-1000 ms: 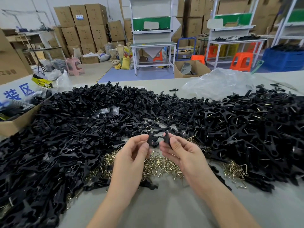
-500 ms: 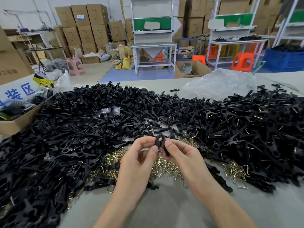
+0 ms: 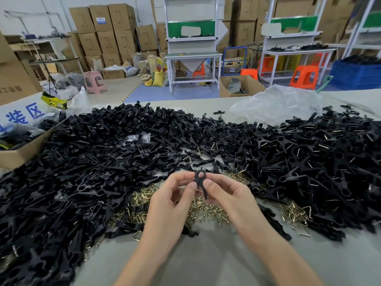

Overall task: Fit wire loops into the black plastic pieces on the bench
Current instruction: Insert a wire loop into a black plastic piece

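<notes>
I'm in a factory assembly hall: heaps of black plastic pieces (image 3: pixel 103 162) crowd round my fingers (image 3: pixel 220 180); far beyond them stand stacked brown cardboard boxes (image 3: pixel 107 27), white steel workbenches (image 3: pixel 192 54) and orange plastic stools (image 3: pixel 305 76).

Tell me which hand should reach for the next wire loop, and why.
Left, probably. The right hand holds the black piece along its stem and could keep it alone; the left hand only pinches its edge, directly above the wire loops.

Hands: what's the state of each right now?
Left hand: closed, pinching the black piece.
Right hand: closed, pinching the same black piece.
</notes>
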{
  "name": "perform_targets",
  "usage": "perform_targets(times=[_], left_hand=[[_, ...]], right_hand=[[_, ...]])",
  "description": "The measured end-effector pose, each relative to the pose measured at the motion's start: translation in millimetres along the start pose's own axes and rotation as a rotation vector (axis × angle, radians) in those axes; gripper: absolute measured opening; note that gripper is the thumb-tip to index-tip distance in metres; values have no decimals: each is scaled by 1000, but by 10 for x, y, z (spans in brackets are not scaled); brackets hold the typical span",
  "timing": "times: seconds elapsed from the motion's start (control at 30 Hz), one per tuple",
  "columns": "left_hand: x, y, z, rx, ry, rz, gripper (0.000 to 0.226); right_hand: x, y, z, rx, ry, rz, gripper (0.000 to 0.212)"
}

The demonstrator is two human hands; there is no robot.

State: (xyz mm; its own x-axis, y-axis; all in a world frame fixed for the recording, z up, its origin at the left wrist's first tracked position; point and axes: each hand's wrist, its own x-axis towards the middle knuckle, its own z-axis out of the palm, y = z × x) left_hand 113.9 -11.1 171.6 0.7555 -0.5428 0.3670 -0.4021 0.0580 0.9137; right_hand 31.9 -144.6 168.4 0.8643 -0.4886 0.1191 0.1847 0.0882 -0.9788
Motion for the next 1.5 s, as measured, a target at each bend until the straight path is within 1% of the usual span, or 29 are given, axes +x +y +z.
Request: perform_targets(times=[0.13,0.27,0.37,0.43,0.53,0.6,0.67,0.7,0.73,0.8,0.93,1.0,1.07,1.1,1.2,1.3,1.37,1.5], left_hand=[[-9,-27,-25,65,-2,-17,20],[-16,12,-34,88,-27,-8,29],[-8,19,-58,151,-43,20,27],[-4,13,-71,218,-47,30,25],[8,-11,-96,359,-56,30,23],[13,-62,-143,535,-88,32,36],[7,-123,-168,796,-171,135,40],[-4,-148,-164,899,-229,173,38],[-16,-171,-160,953,-286,183,35],[-18,-186,-161,970,-332,171,26],[-13,-158,-165,974,-306,211,5],[-8,-141,-147,985,-286,248,8],[12,-140,-136,963,-266,252,3],[27,-137,-141,923,-247,214,5],[50,-135,-143,738,-112,133,8],[45,-89,-143,454,59,0,13],[64,-78,-164,275,133,-83,14],[110,-51,-199,-52,146,-196,23]], right_hand=[[10,5,-22,13,-45,10,32],[22,0,-45,-1,-95,-10,34],[23,6,-67,-53,-156,-33,35],[24,20,-70,-110,-172,-63,30],[48,29,-81,-178,-65,-121,23],[80,27,-124,-178,55,-144,21],[113,28,-197,-141,178,-139,28],[125,25,-226,-126,224,-134,29],[133,21,-242,-122,253,-131,29],[145,18,-248,-118,266,-128,28],[143,43,-219,-123,248,-118,27],[138,50,-212,-143,240,-126,28],[133,48,-215,-151,240,-135,29],[130,45,-217,-151,242,-136,29],[125,33,-215,-146,240,-137,28],[120,24,-211,-133,222,-126,27],[108,13,-201,-101,186,-111,26],[78,4,-159,-86,51,-71,34]])
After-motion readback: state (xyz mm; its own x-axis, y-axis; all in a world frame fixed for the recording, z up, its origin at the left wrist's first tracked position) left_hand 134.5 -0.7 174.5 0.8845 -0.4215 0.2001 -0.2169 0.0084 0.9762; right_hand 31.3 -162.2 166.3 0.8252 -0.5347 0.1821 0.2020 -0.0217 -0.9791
